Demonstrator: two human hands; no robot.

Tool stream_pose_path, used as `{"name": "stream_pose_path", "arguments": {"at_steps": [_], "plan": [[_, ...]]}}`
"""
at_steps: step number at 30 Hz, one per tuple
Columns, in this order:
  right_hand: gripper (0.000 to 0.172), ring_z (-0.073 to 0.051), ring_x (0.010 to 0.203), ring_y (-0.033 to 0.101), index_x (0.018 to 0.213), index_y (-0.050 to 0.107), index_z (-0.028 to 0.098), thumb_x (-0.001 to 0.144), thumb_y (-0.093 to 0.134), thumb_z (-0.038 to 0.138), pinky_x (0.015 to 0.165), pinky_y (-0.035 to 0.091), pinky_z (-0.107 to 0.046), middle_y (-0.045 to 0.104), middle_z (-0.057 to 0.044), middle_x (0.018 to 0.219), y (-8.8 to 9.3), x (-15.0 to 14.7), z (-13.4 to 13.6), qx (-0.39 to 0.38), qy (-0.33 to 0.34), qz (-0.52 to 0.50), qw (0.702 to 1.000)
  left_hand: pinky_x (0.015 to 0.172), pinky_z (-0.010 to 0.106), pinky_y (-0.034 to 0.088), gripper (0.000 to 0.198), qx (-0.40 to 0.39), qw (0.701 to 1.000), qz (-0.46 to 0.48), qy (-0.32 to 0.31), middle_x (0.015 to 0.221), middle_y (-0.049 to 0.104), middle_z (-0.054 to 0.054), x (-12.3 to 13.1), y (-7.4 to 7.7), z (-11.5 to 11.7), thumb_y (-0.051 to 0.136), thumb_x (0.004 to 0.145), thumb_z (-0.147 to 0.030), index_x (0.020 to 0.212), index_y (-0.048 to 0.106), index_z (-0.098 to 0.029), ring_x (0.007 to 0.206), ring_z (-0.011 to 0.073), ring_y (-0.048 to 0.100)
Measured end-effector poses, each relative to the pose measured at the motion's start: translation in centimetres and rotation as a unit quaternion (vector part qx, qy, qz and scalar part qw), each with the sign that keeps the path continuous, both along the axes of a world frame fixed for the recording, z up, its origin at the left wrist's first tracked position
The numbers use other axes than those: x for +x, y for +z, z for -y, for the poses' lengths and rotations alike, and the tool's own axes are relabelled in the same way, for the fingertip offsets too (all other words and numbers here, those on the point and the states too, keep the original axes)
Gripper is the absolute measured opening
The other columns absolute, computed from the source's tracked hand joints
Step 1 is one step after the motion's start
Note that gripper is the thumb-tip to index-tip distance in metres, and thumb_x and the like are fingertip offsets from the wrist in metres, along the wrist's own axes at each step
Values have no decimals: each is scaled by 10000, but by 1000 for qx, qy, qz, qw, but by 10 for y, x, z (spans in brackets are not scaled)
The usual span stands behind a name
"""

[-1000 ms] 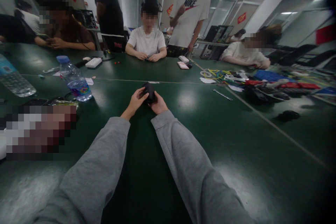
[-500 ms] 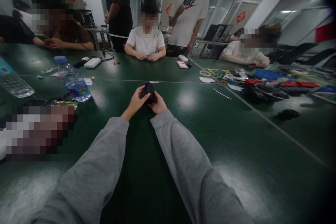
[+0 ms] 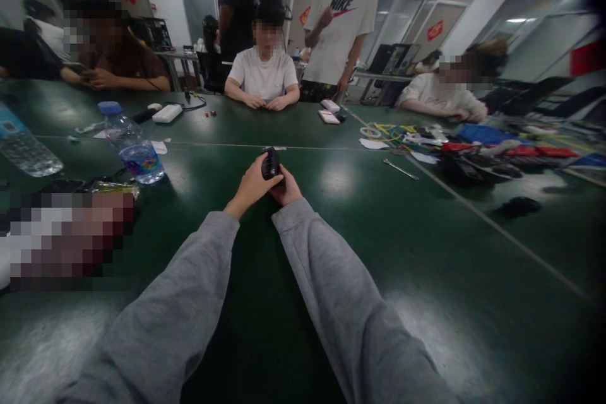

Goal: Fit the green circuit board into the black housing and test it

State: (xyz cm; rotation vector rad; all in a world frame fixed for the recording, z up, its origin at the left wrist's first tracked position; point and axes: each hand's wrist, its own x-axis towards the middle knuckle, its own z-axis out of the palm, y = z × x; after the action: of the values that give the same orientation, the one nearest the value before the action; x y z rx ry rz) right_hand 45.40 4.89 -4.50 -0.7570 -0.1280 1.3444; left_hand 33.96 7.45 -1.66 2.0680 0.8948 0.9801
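Note:
Both my hands meet over the dark green table (image 3: 426, 252), a little beyond its middle seam. My left hand (image 3: 250, 186) is closed around a small black object (image 3: 270, 163), which stands upright with a pale mark on its near face. My right hand (image 3: 286, 190) is curled under and beside the same object, fingers pressed to it. Grey sleeves cover both my forearms.
A water bottle (image 3: 130, 144) with a blue cap stands at the left, and a second bottle (image 3: 23, 148) lies further left. A metal tool (image 3: 400, 169), cables and red and blue parts (image 3: 478, 148) clutter the right side. Several people sit or stand across the table.
The black object has been turned from lying low between my hands to standing upright, lifted slightly. My left hand closed further round it. A standing person at the back walked right.

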Motion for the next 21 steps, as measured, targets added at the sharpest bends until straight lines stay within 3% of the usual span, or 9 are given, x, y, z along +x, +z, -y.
{"name": "stream_pose_path", "arguments": {"at_steps": [4, 9, 13, 21], "plan": [[212, -145, 668, 672, 944, 661, 162, 952, 512, 312, 621, 574, -254, 713, -18, 732, -1, 1, 0, 2, 4, 6, 1000, 1042, 480, 409, 731, 2, 1000, -12, 22, 1342, 578, 171, 1, 2, 1, 753, 743, -329, 1394, 457, -175, 1225, 322, 553], [247, -138, 595, 642, 915, 647, 166, 973, 477, 336, 573, 563, -244, 680, -5, 665, 1, 1, 1, 5, 16, 9, 1000, 1032, 473, 414, 672, -50, 997, 46, 40, 1264, 626, 142, 5, -1, -5, 767, 708, -231, 1333, 520, -205, 1163, 301, 592], [281, -151, 623, 648, 952, 642, 166, 991, 430, 344, 581, 573, -256, 687, -15, 687, 5, 1, 3, 11, 27, 12, 1000, 1040, 469, 404, 655, -94, 990, 97, 45, 1213, 646, 132, 6, -3, -10, 790, 668, -196, 1283, 567, -213, 1136, 298, 604], [303, -155, 700, 664, 915, 631, 178, 1003, 382, 326, 678, 598, -292, 696, -17, 723, 6, 0, 4, 61, 27, -13, 998, 1042, 485, 404, 668, -83, 990, 102, 45, 1196, 649, 146, 4, 6, -12, 777, 658, -176, 1291, 562, -192, 1126, 304, 610]]}}
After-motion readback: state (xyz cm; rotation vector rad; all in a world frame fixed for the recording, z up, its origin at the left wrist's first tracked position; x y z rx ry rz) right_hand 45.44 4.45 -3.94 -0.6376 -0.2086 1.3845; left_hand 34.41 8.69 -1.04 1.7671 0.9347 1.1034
